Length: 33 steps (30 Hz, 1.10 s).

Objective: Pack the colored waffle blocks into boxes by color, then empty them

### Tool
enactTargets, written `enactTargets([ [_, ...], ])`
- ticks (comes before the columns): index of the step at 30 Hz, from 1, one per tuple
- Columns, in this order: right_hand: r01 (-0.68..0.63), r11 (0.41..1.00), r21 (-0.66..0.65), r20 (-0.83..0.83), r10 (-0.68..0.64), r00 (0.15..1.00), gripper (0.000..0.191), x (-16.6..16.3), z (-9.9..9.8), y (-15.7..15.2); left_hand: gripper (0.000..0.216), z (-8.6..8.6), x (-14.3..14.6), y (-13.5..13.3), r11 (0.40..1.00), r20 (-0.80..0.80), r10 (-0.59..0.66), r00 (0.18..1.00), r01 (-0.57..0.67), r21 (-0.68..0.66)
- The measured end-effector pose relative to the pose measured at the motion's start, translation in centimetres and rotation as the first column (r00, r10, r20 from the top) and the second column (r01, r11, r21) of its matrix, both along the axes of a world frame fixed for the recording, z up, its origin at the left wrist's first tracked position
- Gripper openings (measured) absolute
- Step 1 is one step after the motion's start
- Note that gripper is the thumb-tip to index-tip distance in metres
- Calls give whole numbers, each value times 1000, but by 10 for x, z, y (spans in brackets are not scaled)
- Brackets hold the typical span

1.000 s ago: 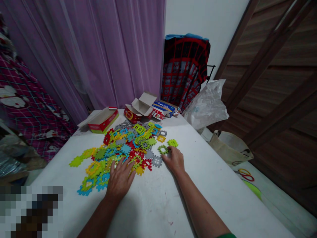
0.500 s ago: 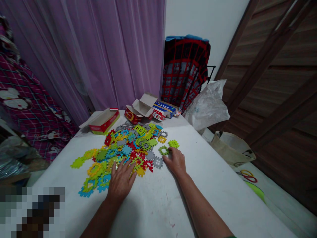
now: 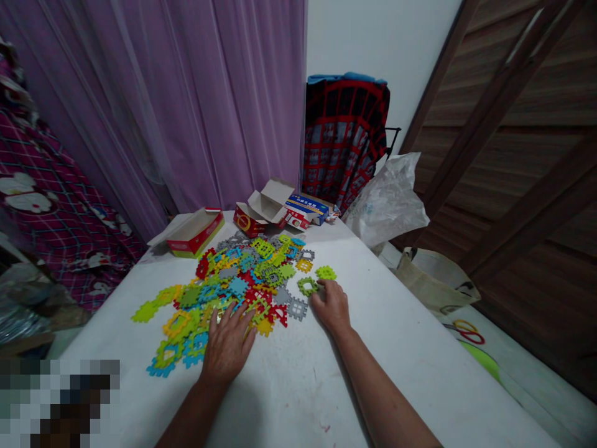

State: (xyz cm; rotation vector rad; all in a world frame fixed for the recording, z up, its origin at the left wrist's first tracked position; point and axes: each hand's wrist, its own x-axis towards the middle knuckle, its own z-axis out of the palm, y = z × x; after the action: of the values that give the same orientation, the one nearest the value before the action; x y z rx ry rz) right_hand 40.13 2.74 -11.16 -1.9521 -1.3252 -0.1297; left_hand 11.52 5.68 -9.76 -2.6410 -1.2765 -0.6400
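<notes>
A loose pile of interlocking plastic building tiles [image 3: 237, 285] in green, yellow, blue, red and grey covers the middle of the white table. Palm down, my left hand [image 3: 228, 342] lies with spread fingers on the near edge of the pile. My right hand [image 3: 333, 306] rests on the tabletop to the right of the pile, thumb and index finger apart. Its index fingertip is at the edge of a green tile with a hole in it [image 3: 301, 288]. Just beyond that hand lies a solid light-green tile [image 3: 326, 272]. A grey window tile [image 3: 297, 308] lies left of its thumb.
At the back of the white table [image 3: 289, 398] stand an open red-and-green box [image 3: 198, 236], an open red box [image 3: 249, 221] and a blue box [image 3: 308, 206]. A clear plastic bag [image 3: 387, 202] and a beige bag [image 3: 433, 280] are beyond the right edge. A purple curtain [image 3: 224, 106] hangs behind.
The view has shifted slightly. Both hands stay in nearly the same places, and the tiles lie as before.
</notes>
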Motion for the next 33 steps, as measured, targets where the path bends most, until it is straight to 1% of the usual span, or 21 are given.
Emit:
enactTargets([
  [2, -37, 999, 39, -3, 38, 999, 33, 3, 2, 2, 36, 0, 0, 0, 1000, -6, 1, 1000, -1, -3],
  [4, -125, 991, 48, 23, 124, 992, 39, 7, 4, 6, 36, 0, 0, 0, 1000, -7, 5, 1000, -5, -6],
  [6, -200, 980, 13, 59, 199, 978, 44, 9, 8, 9, 36, 0, 0, 0, 1000, -2, 6, 1000, -6, -5],
  [7, -217, 976, -14, 76, 218, 973, 46, 10, 9, 10, 36, 0, 0, 0, 1000, 0, 7, 1000, -7, -3],
  [13, -178, 968, -175, 145, 204, 968, 51, 7, 15, 12, 36, 1, 0, 0, 1000, -9, -3, 1000, 3, -6],
  [16, -173, 966, -190, 143, 202, 969, 48, 7, 17, 11, 36, 2, 0, 0, 1000, 7, -3, 1000, 3, -9],
  [19, -183, 972, -149, 137, 203, 969, 46, 6, 18, 10, 36, 2, 0, -1, 1000, 17, 1, 1000, 0, -20],
  [22, -173, 984, -46, 121, 177, 977, 43, 5, 17, 8, 36, 2, 0, -1, 1000, 5, 2, 1000, -2, -26],
  [24, -136, 990, 24, 89, 134, 987, 34, 5, 16, 3, 37, 1, 1, 0, 1000, 1, 8, 1000, -8, -10],
  [26, -72, 996, 43, 25, 71, 997, 22, 9, 14, -7, 37, 1, 0, 0, 1000, 12, 13, 1000, -14, 22],
  [27, -41, 999, 23, -11, 41, 999, 20, 14, 14, -13, 37, 2, -1, -1, 999, 22, 11, 1000, -12, 40],
  [30, 27, 995, -96, -73, -35, 997, 31, 40, 13, -34, 34, 10, 0, -4, 997, 46, -17, 999, 14, 76],
  [33, 97, 983, -157, -83, -111, 990, 39, 76, 16, -52, 30, 25, 16, -8, 998, 59, -45, 997, 42, 40],
])
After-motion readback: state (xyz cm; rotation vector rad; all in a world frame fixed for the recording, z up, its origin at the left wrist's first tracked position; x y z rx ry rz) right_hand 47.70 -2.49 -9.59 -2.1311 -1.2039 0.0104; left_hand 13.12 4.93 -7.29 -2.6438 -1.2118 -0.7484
